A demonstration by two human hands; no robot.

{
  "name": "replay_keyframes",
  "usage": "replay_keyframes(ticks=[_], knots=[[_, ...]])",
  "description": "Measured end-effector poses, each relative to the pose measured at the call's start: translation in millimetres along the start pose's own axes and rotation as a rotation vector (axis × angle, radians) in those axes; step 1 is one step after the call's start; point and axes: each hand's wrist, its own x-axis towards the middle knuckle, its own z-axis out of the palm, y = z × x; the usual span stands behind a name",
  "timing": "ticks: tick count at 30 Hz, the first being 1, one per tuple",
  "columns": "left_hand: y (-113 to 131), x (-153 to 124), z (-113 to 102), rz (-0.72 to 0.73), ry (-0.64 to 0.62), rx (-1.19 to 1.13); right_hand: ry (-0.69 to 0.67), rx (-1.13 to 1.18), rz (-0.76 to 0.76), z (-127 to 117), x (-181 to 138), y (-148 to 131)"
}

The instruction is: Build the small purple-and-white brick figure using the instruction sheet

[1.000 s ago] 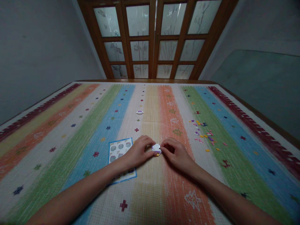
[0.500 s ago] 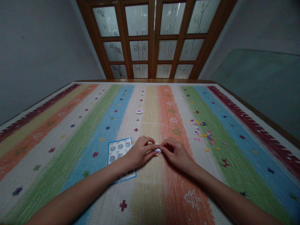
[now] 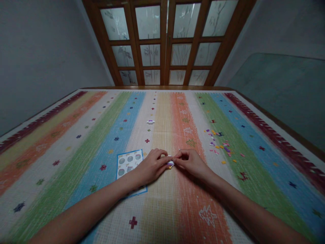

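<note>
Between my hands, at the middle of the table, is a small assembly of toy building bricks (image 3: 170, 164) in white, purple and yellow. My left hand (image 3: 155, 164) grips its left side, thumb and fingers closed on it. From the right, my right hand (image 3: 190, 162) pinches at the assembly's upper right edge; whatever sits between those fingertips is too small and hidden to make out. A blue-edged instruction sheet (image 3: 122, 156) with round step pictures lies partly under my left hand and forearm.
Loose small bricks (image 3: 225, 148) in yellow, purple, pink and white lie scattered to the right. Farther back sits a small white and purple brick piece (image 3: 150, 122). A striped tablecloth (image 3: 106, 210) covers the table. Beyond it stand wooden glass-paned doors (image 3: 167, 64).
My right hand's fingers have shifted slightly at the assembly's right edge, and its wrist has turned a little. My left hand stays almost where it was.
</note>
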Motion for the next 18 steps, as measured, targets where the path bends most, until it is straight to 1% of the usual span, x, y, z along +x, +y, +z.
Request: replay_keyframes(ticks=[4, 7, 13, 15, 18], knots=[[1, -1, 0, 0.007, -0.004, 0.01, -0.015, -0.008, 0.009, -2, 1, -3], [2, 0, -1, 0.013, -0.005, 0.018, -0.001, -0.016, 0.005, -1, 1, -6], [2, 1, 0, 0.033, -0.014, 0.065, 0.024, -0.018, 0.057, 1, 2, -10], [1, 1, 0, 0.033, -0.009, 0.062, 0.005, -0.012, 0.068, -1, 3, -11], [0, -1, 1, 0.027, -0.005, 0.04, -0.067, 0.014, 0.083, -6, 4, -13]])
